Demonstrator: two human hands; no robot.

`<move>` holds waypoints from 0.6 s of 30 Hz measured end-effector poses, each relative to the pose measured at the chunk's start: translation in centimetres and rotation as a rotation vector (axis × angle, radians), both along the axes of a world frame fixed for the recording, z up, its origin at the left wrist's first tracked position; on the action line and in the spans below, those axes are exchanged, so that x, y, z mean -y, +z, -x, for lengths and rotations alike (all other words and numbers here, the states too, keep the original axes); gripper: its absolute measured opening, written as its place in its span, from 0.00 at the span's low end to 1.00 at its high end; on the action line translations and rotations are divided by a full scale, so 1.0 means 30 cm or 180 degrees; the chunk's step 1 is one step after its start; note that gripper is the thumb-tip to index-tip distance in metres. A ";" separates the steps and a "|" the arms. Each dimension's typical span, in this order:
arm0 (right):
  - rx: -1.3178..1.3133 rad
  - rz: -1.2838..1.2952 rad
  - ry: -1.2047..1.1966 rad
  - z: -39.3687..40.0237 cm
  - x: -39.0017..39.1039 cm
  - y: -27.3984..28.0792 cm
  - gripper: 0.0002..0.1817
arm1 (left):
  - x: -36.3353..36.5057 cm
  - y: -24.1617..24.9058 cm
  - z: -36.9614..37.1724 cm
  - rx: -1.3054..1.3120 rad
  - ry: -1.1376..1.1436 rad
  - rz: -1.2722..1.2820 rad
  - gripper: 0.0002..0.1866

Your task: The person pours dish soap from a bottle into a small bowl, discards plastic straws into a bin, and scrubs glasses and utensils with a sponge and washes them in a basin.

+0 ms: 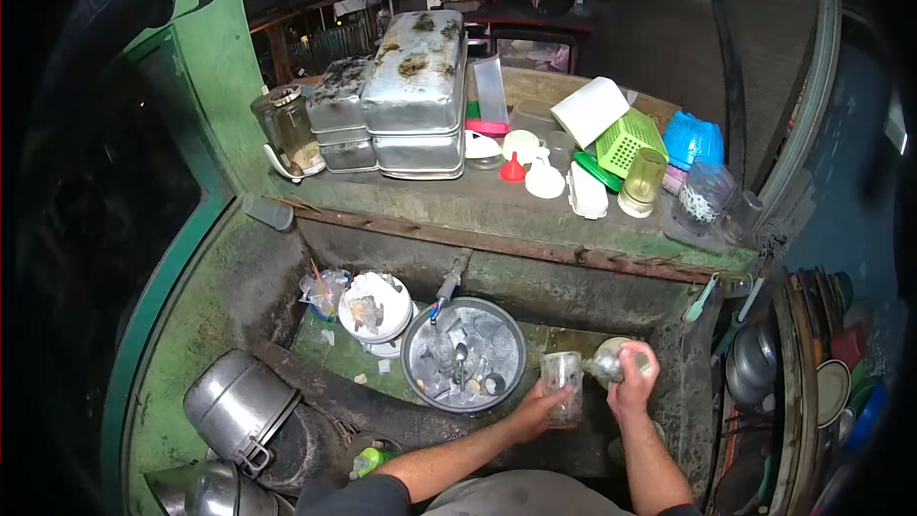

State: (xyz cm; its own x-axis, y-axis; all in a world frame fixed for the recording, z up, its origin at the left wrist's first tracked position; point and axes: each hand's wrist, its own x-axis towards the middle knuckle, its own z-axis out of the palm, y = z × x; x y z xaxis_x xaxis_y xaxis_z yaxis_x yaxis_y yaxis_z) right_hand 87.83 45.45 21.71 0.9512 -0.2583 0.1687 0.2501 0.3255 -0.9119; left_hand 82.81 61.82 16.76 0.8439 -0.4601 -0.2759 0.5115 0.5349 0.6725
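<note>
My left hand (536,412) is wrapped round a clear drinking glass (564,384), held upright over the front of the sink. To its right, my raised right hand (633,384) is closed on a pale, blurred item (606,359) whose kind I cannot make out. The two hands are apart. Left of the glass sits a round grey basin (410,375) of cloudy water with a ladle or spoon (461,354) and other pieces in it. A metal tap (451,285) points down over the basin.
White stacked dishes (392,330) with food scraps stand left of the basin. Large metal pots (234,401) and a green bottle (371,461) lie nearer me. Upturned metal pans (415,86) and plastic ware, including a green basket (628,141), crowd the ledge. A rack (791,382) of cookware stands right.
</note>
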 end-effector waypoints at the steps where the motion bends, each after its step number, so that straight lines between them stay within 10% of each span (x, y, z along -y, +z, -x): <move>1: 0.0612 0.1386 0.0213 0.040 -0.002 -0.013 0.03 | 0.003 0.008 -0.002 -0.0325 0.0200 0.0091 0.33; 2: 0.1215 0.2768 0.0425 0.076 -0.017 -0.017 0.03 | 0.006 0.010 0.003 -0.0660 0.0397 0.0178 0.32; 6: 0.1663 0.3353 -0.0258 0.071 -0.102 -0.052 0.06 | 0.044 -0.037 -0.003 -0.0378 0.0652 0.0012 0.30; 9: -0.0500 -0.1028 0.0727 0.002 -0.082 -0.130 0.09 | 0.020 -0.030 0.027 0.0166 0.0293 0.0072 0.31; 14: -0.0858 -0.0441 0.1007 0.122 -0.113 -0.111 0.11 | -0.116 -0.096 -0.055 -0.0418 -0.0696 0.1551 0.27; 16: -0.0947 0.0036 0.0537 0.119 -0.145 -0.117 0.12 | -0.158 -0.069 -0.072 -0.0091 -0.0745 0.1225 0.29; 18: -0.0499 0.0949 0.0563 0.110 -0.164 -0.108 0.12 | -0.164 -0.082 -0.067 0.1241 0.0557 -0.1181 0.34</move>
